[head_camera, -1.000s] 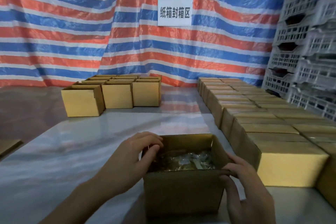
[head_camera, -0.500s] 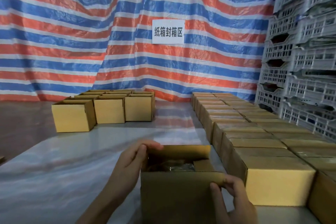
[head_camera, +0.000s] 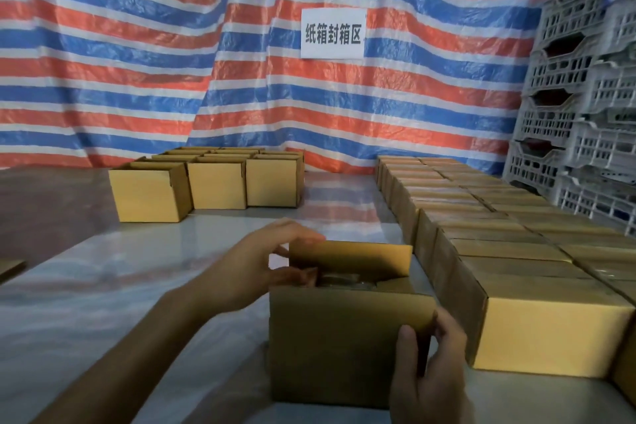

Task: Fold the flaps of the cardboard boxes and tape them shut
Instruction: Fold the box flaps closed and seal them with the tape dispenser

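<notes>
A small cardboard box (head_camera: 330,348) stands on the table right in front of me, its top partly open with something shiny inside. Its far flap (head_camera: 351,256) stands up and leans inward. My left hand (head_camera: 254,268) holds the far flap's left end, fingers over its top edge and thumb at the box's left rim. My right hand (head_camera: 430,375) grips the near right corner of the box, thumb on the front face, fingers round the side. The near flap rises toward me and hides most of the inside.
Several open boxes (head_camera: 206,182) stand in a group at the far left. Rows of closed boxes (head_camera: 516,289) fill the right side, close to my box. White plastic crates (head_camera: 581,96) are stacked at the far right. A striped tarp (head_camera: 172,62) with a sign hangs behind.
The far flap has come up and tilted inward under my left hand. The near flap has risen, covering more of the contents. My right hand slid down the box's near right corner.
</notes>
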